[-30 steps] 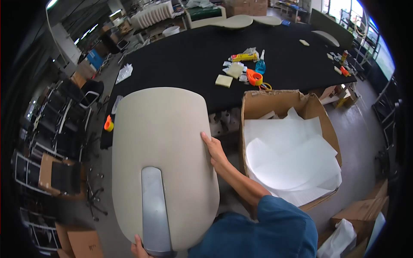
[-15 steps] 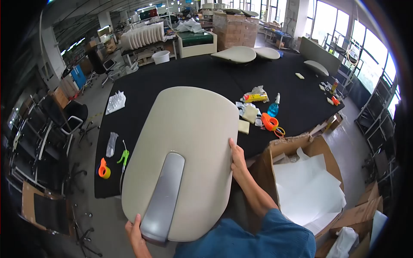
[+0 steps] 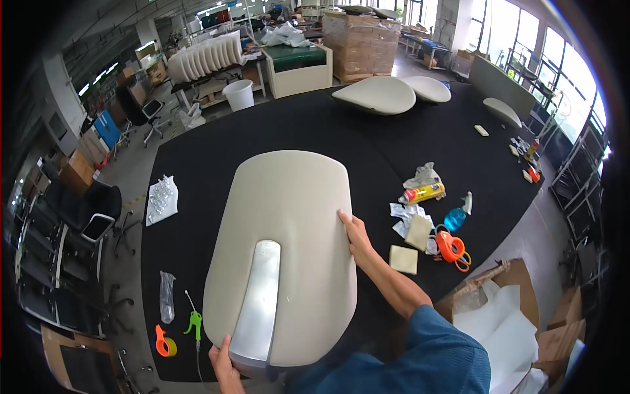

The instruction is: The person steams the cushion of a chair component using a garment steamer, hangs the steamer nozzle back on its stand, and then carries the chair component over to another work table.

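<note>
A large beige rounded panel point(image 3: 295, 210) with a silver-grey bar point(image 3: 258, 302) set in its lower part is held over the black-covered table point(image 3: 197, 144). My right hand point(image 3: 354, 235) grips the panel's right edge, thumb on the face and fingers hidden behind it. At the lower left corner, near the end of the silver bar, my left hand point(image 3: 224, 363) holds the panel, with its thumb on the edge. Whether the panel touches the table cannot be made out.
Right of the panel lie a yellow spray can point(image 3: 422, 193), sponges point(image 3: 403, 259), a blue bottle point(image 3: 454, 218) and an orange tape dispenser point(image 3: 450, 246). A green air gun point(image 3: 193, 324) lies left. An open carton point(image 3: 528, 289) stands lower right. Beige panels point(image 3: 377, 96) lie at the back.
The view has tilted up and moved over the table. The panel, still in both hands, is now above the tabletop, and the carton has shifted to the lower right of the view.
</note>
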Motion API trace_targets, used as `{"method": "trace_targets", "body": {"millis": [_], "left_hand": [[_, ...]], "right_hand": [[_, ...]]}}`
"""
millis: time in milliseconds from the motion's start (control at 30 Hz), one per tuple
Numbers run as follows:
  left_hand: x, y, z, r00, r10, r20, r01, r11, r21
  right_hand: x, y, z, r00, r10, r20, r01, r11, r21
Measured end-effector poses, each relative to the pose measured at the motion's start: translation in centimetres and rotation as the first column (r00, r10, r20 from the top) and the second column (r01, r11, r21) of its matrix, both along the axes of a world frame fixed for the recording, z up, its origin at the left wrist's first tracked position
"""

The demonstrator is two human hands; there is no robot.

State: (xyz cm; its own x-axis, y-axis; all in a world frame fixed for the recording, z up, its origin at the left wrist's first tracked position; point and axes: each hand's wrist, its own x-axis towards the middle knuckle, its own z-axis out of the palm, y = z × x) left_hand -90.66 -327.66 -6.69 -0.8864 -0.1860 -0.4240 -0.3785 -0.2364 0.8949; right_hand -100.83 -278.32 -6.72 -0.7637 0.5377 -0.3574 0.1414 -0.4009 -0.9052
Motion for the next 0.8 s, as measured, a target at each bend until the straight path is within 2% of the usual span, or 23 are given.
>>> {"method": "trace_targets", "body": {"millis": [200,267,300,367,467,600,700,800], "left_hand": [[-11.4,3.4,-1.7,0.997,0.076,0.002,-0.076,0.992,0.1],[-14.9,3.2,-2.3,0.995,0.093,0.035,-0.096,0.99,0.102],[-16.7,4.6,-0.5,0.991,0.128,0.036,-0.132,0.985,0.112],[-20.5,3.9,-3.0,0.992,0.117,0.037,-0.121,0.983,0.141],[-26.0,4.7,-3.8,0.986,0.161,0.035,-0.164,0.976,0.144],[-31.7,4.4,-5.6,0.979,0.194,0.057,-0.198,0.977,0.077],[-33.6,4.5,-7.2,0.973,0.219,0.076,-0.223,0.974,0.043],[-34.9,4.9,-7.7,0.967,0.24,0.085,-0.246,0.967,0.066]], "right_hand": [[-14.0,1.9,0.3,0.997,0.066,0.032,-0.069,0.992,0.105],[-21.3,4.1,-4.1,0.99,0.077,0.118,-0.099,0.974,0.203],[-23.8,3.8,-3.7,0.996,0.084,0.044,-0.089,0.986,0.138],[-28.9,3.3,-2.8,0.994,0.111,-0.022,-0.107,0.984,0.14],[-36.3,2.8,-3.3,0.977,0.173,-0.121,-0.153,0.975,0.158],[-42.4,0.7,-2.0,0.962,0.231,-0.144,-0.198,0.957,0.212],[-46.5,0.5,-4.6,0.953,0.276,-0.123,-0.246,0.944,0.219],[-47.7,-0.5,-5.5,0.962,0.274,-0.015,-0.255,0.914,0.315]]}}
